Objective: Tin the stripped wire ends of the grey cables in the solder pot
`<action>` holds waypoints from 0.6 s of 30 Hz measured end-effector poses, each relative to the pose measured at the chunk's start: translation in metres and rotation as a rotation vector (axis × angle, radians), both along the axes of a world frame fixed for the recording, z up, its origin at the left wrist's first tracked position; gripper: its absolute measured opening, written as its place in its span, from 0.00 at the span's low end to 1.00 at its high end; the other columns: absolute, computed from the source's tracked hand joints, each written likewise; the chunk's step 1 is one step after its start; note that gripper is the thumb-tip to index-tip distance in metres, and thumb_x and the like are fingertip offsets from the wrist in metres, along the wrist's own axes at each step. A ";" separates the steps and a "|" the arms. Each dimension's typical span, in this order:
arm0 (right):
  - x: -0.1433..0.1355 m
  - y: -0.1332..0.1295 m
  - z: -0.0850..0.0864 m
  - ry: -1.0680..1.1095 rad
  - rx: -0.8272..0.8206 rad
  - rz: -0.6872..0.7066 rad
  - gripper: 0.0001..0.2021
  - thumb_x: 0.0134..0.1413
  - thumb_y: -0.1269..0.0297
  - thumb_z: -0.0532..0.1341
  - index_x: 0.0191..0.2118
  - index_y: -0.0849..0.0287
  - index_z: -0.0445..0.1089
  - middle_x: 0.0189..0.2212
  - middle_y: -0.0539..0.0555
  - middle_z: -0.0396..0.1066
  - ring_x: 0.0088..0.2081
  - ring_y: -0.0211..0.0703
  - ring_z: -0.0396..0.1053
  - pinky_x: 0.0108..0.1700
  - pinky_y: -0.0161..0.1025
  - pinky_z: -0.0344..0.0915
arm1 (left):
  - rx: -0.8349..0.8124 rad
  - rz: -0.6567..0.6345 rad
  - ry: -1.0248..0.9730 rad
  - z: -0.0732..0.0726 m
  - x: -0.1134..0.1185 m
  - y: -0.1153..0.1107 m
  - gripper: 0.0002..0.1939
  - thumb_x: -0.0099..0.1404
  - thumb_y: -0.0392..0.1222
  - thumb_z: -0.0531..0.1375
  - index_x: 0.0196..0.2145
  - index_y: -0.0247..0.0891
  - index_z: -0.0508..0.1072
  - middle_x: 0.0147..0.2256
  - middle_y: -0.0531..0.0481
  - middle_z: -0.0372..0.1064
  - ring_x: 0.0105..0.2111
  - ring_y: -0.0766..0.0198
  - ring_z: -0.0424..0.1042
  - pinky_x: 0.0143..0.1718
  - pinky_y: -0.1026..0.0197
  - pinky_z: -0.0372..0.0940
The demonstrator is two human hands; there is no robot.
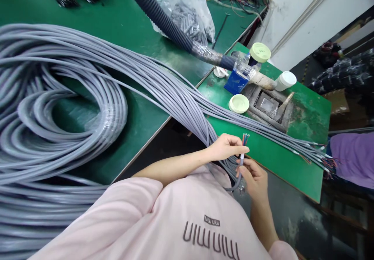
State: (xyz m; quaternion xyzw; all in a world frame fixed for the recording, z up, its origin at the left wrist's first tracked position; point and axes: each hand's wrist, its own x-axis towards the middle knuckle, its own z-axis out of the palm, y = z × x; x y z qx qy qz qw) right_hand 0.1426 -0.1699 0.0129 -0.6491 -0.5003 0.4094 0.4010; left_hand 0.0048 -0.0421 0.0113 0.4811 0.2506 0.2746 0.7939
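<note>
The end of a grey cable stands up in front of my chest, with a white sleeve and a fan of thin coloured wires at its tip. My left hand is closed on the cable end, thumb and fingers at the base of the coloured wires. Lower down, my right hand pinches the grey cable just under the white sleeve. A thick bundle of grey cables passes behind my left hand. Other cable ends with bared coloured wires lie on the green table to the right.
Large grey cable coils fill the left table. A ribbed hose arches toward a solder pot. Around it stand a pale green lid, a white tub and a blue box. A person in a purple garment is at right.
</note>
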 end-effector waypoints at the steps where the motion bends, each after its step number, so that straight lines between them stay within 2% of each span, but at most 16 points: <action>1: 0.009 -0.006 -0.001 -0.043 -0.023 0.000 0.10 0.60 0.60 0.59 0.43 0.58 0.72 0.24 0.49 0.72 0.26 0.38 0.69 0.32 0.35 0.67 | 0.064 -0.014 0.018 -0.001 0.000 0.001 0.22 0.56 0.57 0.65 0.25 0.31 0.72 0.23 0.50 0.70 0.23 0.70 0.67 0.26 0.66 0.61; 2: 0.021 -0.013 -0.002 -0.109 -0.051 -0.001 0.12 0.60 0.58 0.59 0.44 0.58 0.72 0.26 0.51 0.73 0.27 0.40 0.70 0.33 0.36 0.67 | 0.167 -0.008 0.049 -0.002 -0.001 0.004 0.21 0.57 0.57 0.64 0.29 0.31 0.74 0.25 0.49 0.71 0.25 0.69 0.68 0.29 0.65 0.62; 4: 0.050 -0.034 -0.007 -0.325 -0.138 -0.004 0.14 0.61 0.55 0.57 0.45 0.58 0.72 0.30 0.54 0.76 0.29 0.44 0.73 0.34 0.38 0.68 | 0.475 0.058 0.162 -0.005 -0.005 0.012 0.19 0.61 0.54 0.62 0.36 0.33 0.77 0.30 0.47 0.73 0.30 0.66 0.69 0.35 0.62 0.62; 5: 0.065 -0.047 -0.010 -0.481 -0.192 -0.005 0.14 0.60 0.54 0.57 0.42 0.58 0.74 0.30 0.55 0.76 0.30 0.46 0.73 0.33 0.39 0.67 | 0.650 0.101 0.235 -0.006 -0.008 0.017 0.17 0.63 0.53 0.60 0.38 0.35 0.77 0.32 0.46 0.74 0.33 0.64 0.69 0.39 0.60 0.62; 7: 0.090 -0.072 -0.016 -0.767 -0.372 0.020 0.16 0.60 0.52 0.56 0.32 0.57 0.74 0.22 0.54 0.73 0.26 0.49 0.72 0.27 0.39 0.63 | 0.949 0.165 0.395 -0.008 -0.013 0.029 0.16 0.67 0.50 0.57 0.42 0.36 0.77 0.36 0.45 0.75 0.39 0.61 0.69 0.44 0.56 0.58; 9: 0.101 -0.090 -0.019 -0.826 -0.490 0.081 0.17 0.60 0.51 0.55 0.30 0.56 0.74 0.22 0.54 0.74 0.25 0.50 0.73 0.27 0.39 0.62 | 1.130 0.188 0.554 -0.008 -0.016 0.039 0.16 0.69 0.48 0.54 0.46 0.37 0.75 0.42 0.43 0.74 0.43 0.58 0.67 0.46 0.54 0.55; 11: 0.093 -0.094 -0.017 -0.681 -0.503 0.149 0.17 0.62 0.52 0.54 0.34 0.56 0.75 0.26 0.54 0.76 0.28 0.49 0.74 0.31 0.40 0.65 | 1.239 0.172 0.689 -0.008 -0.016 0.046 0.16 0.69 0.46 0.54 0.49 0.38 0.72 0.46 0.43 0.72 0.47 0.56 0.65 0.46 0.53 0.54; 13: 0.071 -0.084 -0.010 -0.434 -0.448 0.215 0.16 0.63 0.52 0.54 0.41 0.55 0.75 0.32 0.54 0.77 0.32 0.46 0.74 0.36 0.41 0.67 | 1.308 0.140 0.787 -0.008 -0.012 0.049 0.16 0.68 0.46 0.55 0.51 0.39 0.71 0.48 0.43 0.70 0.48 0.54 0.63 0.45 0.53 0.53; 16: 0.029 -0.052 -0.003 -0.103 -0.363 0.299 0.13 0.61 0.57 0.57 0.44 0.56 0.74 0.35 0.53 0.77 0.37 0.44 0.74 0.41 0.39 0.68 | 1.358 0.100 0.882 -0.010 -0.004 0.051 0.16 0.66 0.45 0.57 0.49 0.38 0.70 0.45 0.43 0.68 0.46 0.53 0.63 0.42 0.54 0.53; 18: 0.004 -0.028 -0.004 0.100 -0.331 0.287 0.12 0.59 0.58 0.59 0.44 0.57 0.74 0.34 0.53 0.77 0.35 0.42 0.74 0.40 0.39 0.69 | 1.372 0.061 0.903 -0.010 -0.001 0.051 0.12 0.66 0.45 0.57 0.44 0.37 0.72 0.41 0.43 0.68 0.44 0.53 0.63 0.40 0.55 0.53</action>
